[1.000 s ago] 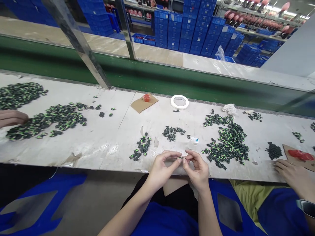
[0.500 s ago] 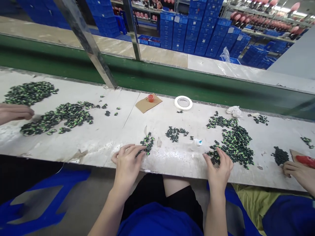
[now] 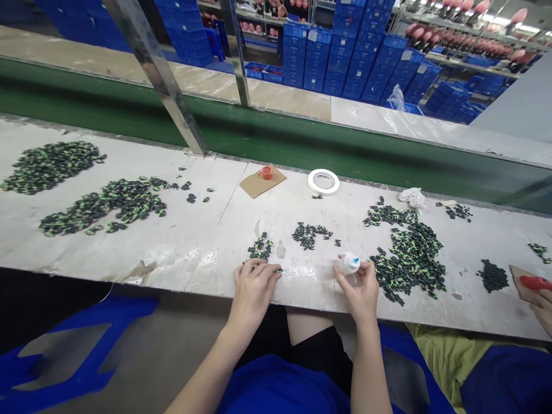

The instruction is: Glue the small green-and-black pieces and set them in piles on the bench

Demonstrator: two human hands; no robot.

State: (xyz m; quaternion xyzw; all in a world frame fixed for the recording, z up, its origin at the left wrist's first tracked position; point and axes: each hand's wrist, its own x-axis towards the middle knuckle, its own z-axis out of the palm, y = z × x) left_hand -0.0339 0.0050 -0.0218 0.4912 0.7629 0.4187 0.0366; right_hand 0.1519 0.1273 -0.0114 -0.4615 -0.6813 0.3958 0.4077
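My right hand (image 3: 360,287) is closed around a small clear bottle with a blue tip (image 3: 349,264), held just above the white worktable (image 3: 181,247). My left hand (image 3: 254,287) rests near the table's front edge with its fingers curled down over a few small black-and-green parts, right below a little pile of them (image 3: 260,248). What the fingers hold, if anything, is hidden. A big heap of the same parts (image 3: 409,256) lies just right of my right hand. A smaller dark cluster (image 3: 309,234) lies beyond, between the hands.
Large piles of parts (image 3: 103,204) spread over the table's left side. A roll of white tape (image 3: 323,181) and an orange cap on cardboard (image 3: 266,172) sit at the back. Another person's hand (image 3: 544,307) is at the right edge beside a red object (image 3: 535,282). A green conveyor (image 3: 276,135) runs behind.
My right hand left the big heap, moved left and picked up the small bottle. My left hand slid right toward the table's front edge. The other person's hand at the far left is gone.
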